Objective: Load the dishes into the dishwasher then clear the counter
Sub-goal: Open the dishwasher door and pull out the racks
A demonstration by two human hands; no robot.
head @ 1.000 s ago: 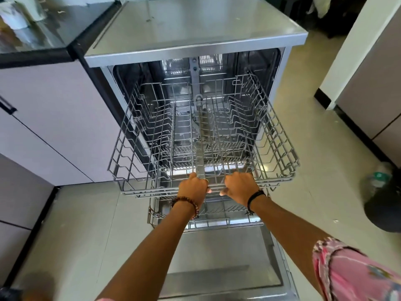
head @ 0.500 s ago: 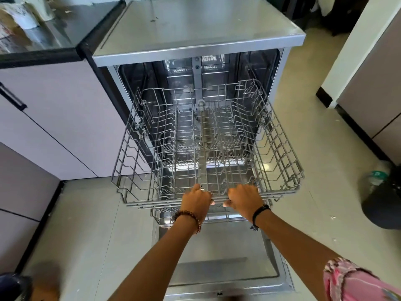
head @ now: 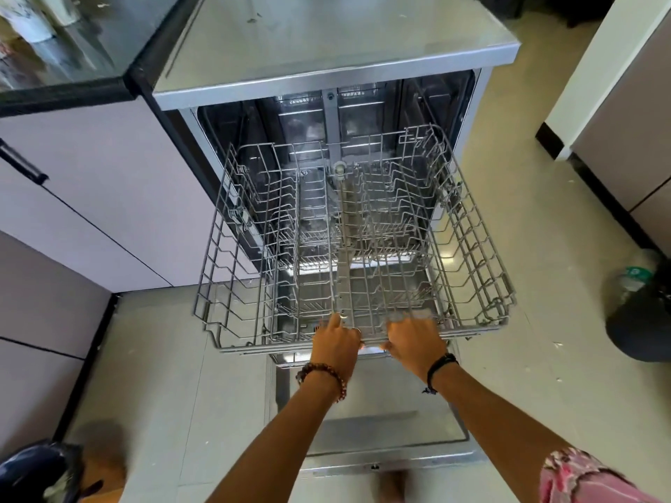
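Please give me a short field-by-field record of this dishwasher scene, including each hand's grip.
dishwasher door: open, folded down flat
upper rack: pulled out over the door, no dishes in it
lower rack: only its front edge shows beneath the upper rack
left hand: grip on the upper rack's front rail, beaded bracelet on the wrist
right hand: grip on the same rail, black band on the wrist
dishes loaded: none visible

Pale tiled floor [head: 544, 285] carries dishwasher [head: 326, 38] at 12 o'clock, dark bin [head: 642, 321] at 3 o'clock, near wall.
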